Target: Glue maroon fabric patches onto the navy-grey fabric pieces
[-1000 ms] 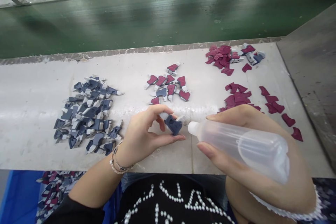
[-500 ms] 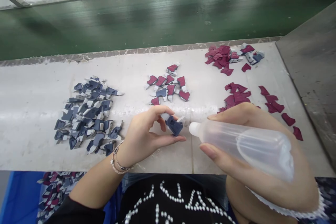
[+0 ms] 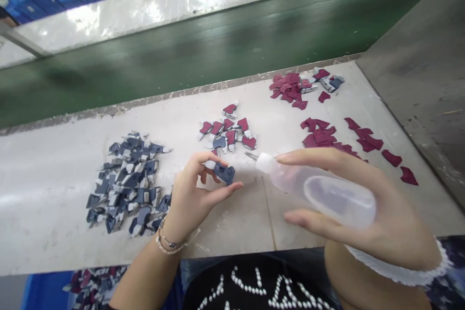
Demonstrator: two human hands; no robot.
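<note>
The left hand (image 3: pixel 192 195) was pinched narrow, with thumb and fingertips gripping a navy piece (image 3: pixel 224 174) with a white edge, held just above the bench (image 3: pixel 54 225). The right hand (image 3: pixel 397 232) was wrapped around a clear squeeze bottle (image 3: pixel 327 193), with fingers above and below it. The bottle lay nearly level, its white nozzle (image 3: pixel 264 162) pointing left. A thin metal tip (image 3: pixel 251 156) stuck out from the nozzle, near the navy piece but not touching it.

The white, scuffed bench carried loose groups of pieces. Left of the hands lay a navy heap (image 3: pixel 127 179), and straight ahead a smaller mixed pile (image 3: pixel 227 127) of red and navy pieces. Further right was a dense red cluster (image 3: pixel 288 88) with a few navy pieces at its edge, and nearer the right hand a looser red scatter (image 3: pixel 366 138).

A green belt (image 3: pixel 181 70) ran behind the bench, and a grey panel (image 3: pixel 417 58) stood to the right. A beaded bracelet (image 3: pixel 169 246) circled the left wrist, and a white lace cuff (image 3: pixel 397 267) edged the right sleeve. Another mixed heap (image 3: pixel 94 283) lay below the bench's near edge.
</note>
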